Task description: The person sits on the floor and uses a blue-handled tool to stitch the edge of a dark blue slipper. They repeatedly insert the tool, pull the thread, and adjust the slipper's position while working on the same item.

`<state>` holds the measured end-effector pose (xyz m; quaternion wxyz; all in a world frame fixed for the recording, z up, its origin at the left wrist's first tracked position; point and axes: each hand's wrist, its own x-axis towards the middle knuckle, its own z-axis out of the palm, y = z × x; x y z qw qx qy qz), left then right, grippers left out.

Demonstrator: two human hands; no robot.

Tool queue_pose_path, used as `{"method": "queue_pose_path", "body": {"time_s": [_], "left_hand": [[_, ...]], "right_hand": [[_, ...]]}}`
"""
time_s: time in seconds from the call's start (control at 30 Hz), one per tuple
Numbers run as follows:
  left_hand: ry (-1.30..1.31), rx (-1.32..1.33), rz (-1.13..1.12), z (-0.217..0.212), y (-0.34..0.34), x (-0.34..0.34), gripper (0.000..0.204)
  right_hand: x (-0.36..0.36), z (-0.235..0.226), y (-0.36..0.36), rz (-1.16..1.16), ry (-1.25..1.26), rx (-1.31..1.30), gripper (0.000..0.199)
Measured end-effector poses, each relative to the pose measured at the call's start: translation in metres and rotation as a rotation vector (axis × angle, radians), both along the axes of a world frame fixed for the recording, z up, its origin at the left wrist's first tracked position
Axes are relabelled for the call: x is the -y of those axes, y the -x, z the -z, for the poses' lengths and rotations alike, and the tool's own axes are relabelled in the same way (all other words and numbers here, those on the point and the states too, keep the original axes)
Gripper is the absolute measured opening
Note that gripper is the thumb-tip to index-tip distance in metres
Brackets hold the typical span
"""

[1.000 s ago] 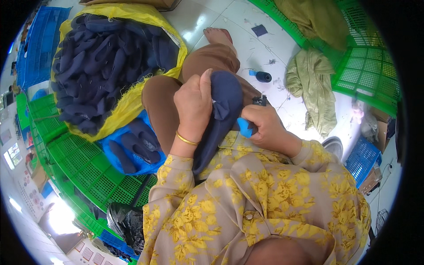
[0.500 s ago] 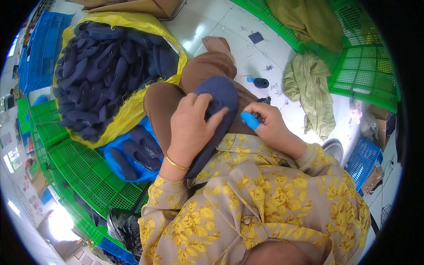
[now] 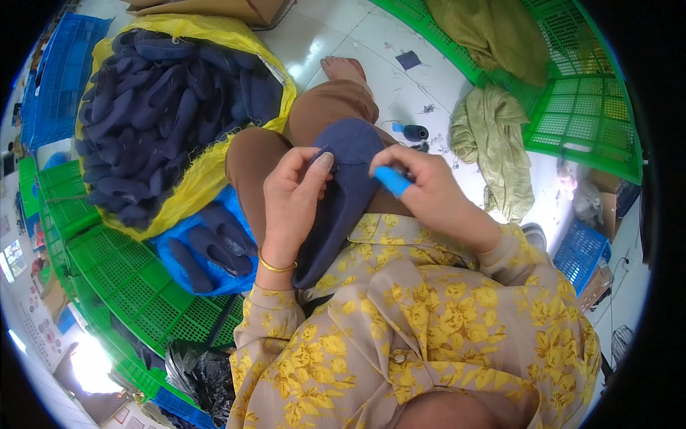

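A navy cloth slipper (image 3: 348,139) lies across my lap, its rounded toe pointing away from me and its long opening toward me. At the left edge of that opening, my left hand (image 3: 291,196) pinches the fabric between thumb and fingers. My right hand (image 3: 437,191) is at the slipper's right side, fingers bent together, with a blue wrapping (image 3: 391,180) around one finger. Whatever those fingertips hold, if anything, is too small to make out. A thin seam line runs across the slipper between the two hands.
To the left, a yellow sack (image 3: 286,107) is heaped with navy slippers (image 3: 153,107). A blue bag (image 3: 187,275) with several more sits below it, beside green crates (image 3: 136,279). Right of my legs are a thread spool (image 3: 415,133), an olive cloth (image 3: 493,143) and a green basket (image 3: 589,136).
My left hand has shifted from lying over the slipper's toe to pinching the opening's edge. My right hand has come left, closer to the slipper.
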<state>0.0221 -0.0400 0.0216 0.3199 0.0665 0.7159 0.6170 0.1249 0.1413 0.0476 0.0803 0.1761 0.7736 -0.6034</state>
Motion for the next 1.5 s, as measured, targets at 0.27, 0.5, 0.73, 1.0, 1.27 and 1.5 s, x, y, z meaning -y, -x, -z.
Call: {"method": "queue_pose_path", "body": {"time_s": [0.27,0.5,0.73,1.0,1.27,1.5], "left_hand": [[0.02,0.012,0.015,-0.002,0.0,0.0,0.014],[-0.001,0.02,0.014,0.001,0.0,0.001,0.014],[0.008,0.018,0.012,0.001,-0.001,0.001,0.015],[-0.023,0.098,-0.003,-0.001,0.002,0.004,0.016],[0.028,0.269,0.056,-0.005,0.007,0.007,0.019],[0.044,0.35,0.083,-0.005,0.004,-0.001,0.017]], "right_hand": [[0.01,0.007,0.009,-0.08,0.005,0.03,0.014],[0.009,-0.002,0.012,-0.088,0.001,0.061,0.01],[0.014,0.004,0.02,-0.128,-0.066,0.076,0.01],[0.015,0.014,0.013,-0.138,-0.055,0.046,0.025],[0.018,0.03,0.005,-0.094,-0.065,-0.073,0.024],[0.02,0.03,0.001,-0.077,-0.044,-0.036,0.015]]}}
